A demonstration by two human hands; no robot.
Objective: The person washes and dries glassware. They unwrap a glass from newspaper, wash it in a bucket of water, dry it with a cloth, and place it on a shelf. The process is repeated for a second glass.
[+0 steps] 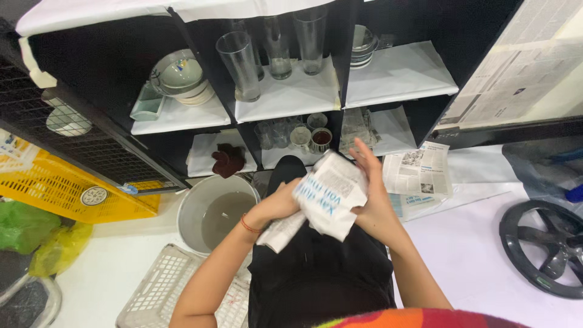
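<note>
A small round white label (pixel 93 195) sits on the yellow crate (pixel 54 188)

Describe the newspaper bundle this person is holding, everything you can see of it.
The newspaper bundle is a crumpled white newsprint sheet with blue headline lettering and grey columns of small print, wrapped around something hidden inside. It is held above the person's black-clad lap, in front of the black shelf unit. The left hand grips its lower left side; the right hand presses flat against its right side. A loose tail hangs down at the left.
</note>
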